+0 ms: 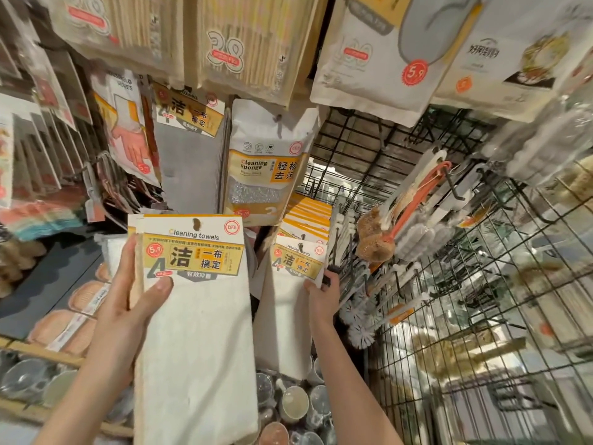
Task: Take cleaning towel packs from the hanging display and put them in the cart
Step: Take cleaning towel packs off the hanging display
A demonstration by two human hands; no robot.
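Note:
My left hand (pixel 128 303) grips a stack of white cleaning towel packs (pixel 199 342) by their left edge, thumb across the front under the yellow label. The stack hangs free in front of me. My right hand (pixel 322 295) pinches the right edge of another white cleaning towel pack (pixel 285 319), which still hangs at the front of a row of like packs (pixel 308 216) on the display hook. The cart is not in view.
A cleaning sponge pack (pixel 266 165) and a grey towel pack (pixel 189 155) hang above. A black wire grid (pixel 465 284) with bottle brushes (pixel 378 236) stands right of my right hand. Glassware and cups (pixel 288 403) sit on the shelf below.

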